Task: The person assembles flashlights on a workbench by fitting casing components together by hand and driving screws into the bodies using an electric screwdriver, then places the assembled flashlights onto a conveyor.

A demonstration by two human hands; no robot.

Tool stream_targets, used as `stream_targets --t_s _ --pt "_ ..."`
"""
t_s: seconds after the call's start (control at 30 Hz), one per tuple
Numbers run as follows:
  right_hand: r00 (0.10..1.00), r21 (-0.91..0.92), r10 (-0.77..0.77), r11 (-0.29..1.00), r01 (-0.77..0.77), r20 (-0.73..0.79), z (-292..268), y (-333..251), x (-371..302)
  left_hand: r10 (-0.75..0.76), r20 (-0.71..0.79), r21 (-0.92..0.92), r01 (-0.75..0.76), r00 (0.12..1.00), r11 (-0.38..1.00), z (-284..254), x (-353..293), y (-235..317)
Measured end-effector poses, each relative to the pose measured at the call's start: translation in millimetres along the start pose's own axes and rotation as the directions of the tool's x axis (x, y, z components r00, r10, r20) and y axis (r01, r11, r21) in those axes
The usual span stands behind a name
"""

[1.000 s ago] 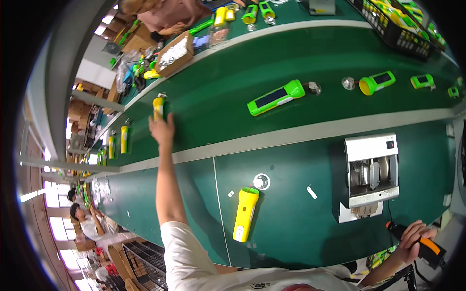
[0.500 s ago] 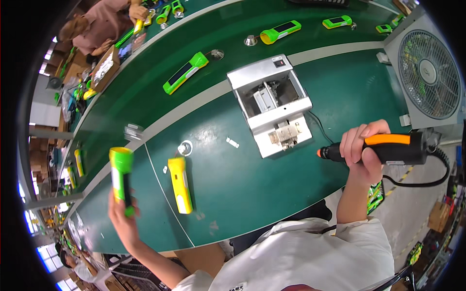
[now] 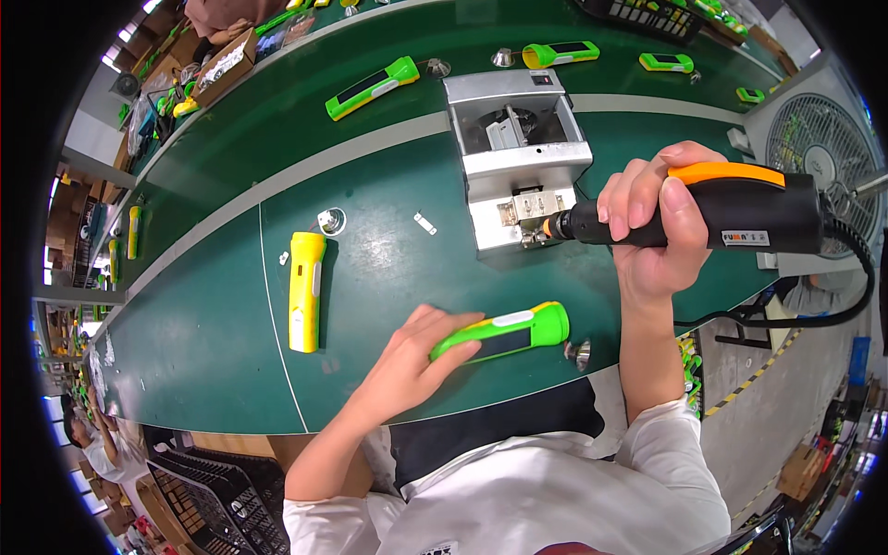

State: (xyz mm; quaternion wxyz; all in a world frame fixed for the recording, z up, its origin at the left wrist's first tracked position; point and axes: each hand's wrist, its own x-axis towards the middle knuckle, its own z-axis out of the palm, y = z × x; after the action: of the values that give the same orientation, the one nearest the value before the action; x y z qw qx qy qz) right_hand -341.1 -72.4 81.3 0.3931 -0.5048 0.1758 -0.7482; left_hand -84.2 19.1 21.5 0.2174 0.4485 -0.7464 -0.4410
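Observation:
My left hand (image 3: 416,359) grips the tail end of a green flashlight body (image 3: 507,335), which lies on its side near the table's front edge. Beside the flashlight's wide head is a silver reflector (image 3: 578,353). Higher up on the right, my right hand (image 3: 659,217) is wrapped round a black and orange electric screwdriver (image 3: 754,208). The screwdriver's tip meets the front of a silver screw feeder (image 3: 527,165), at its metal outlet; whether a screw is on the bit is too small to tell. To the left lies a yellow flashlight body (image 3: 303,294) with a reflector (image 3: 331,220) by its head.
A small white strip (image 3: 425,223) lies on the green table (image 3: 379,268). Behind a pale rail, several green flashlights (image 3: 375,88) rest on the far strip. A grey fan (image 3: 819,157) stands at right. Black crates (image 3: 217,499) are below left. Another person's hand (image 3: 227,34) shows at upper left.
My left hand has brought the green flashlight from the far left to the front middle and laid it down. The screwdriver in my right hand has moved left and up to the feeder outlet.

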Motion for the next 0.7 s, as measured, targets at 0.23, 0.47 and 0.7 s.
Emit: stream_targets --t_s 0.23,0.47,0.7 --pt "0.989 -0.113 -0.018 0.993 0.034 0.145 -2 6 -2 0.262 -0.118 0.428 -0.189 0.958 0.884 15 25 -25" --pt "0.980 -0.235 0.189 0.957 -0.169 0.067 14 4 19 0.346 -0.099 0.315 -0.300 0.933 0.900 -17 19 -41" --pt "0.935 -0.138 0.315 0.946 -0.294 0.163 16 16 42 0.361 -0.097 0.301 -0.319 0.927 0.899 -10 24 -46"
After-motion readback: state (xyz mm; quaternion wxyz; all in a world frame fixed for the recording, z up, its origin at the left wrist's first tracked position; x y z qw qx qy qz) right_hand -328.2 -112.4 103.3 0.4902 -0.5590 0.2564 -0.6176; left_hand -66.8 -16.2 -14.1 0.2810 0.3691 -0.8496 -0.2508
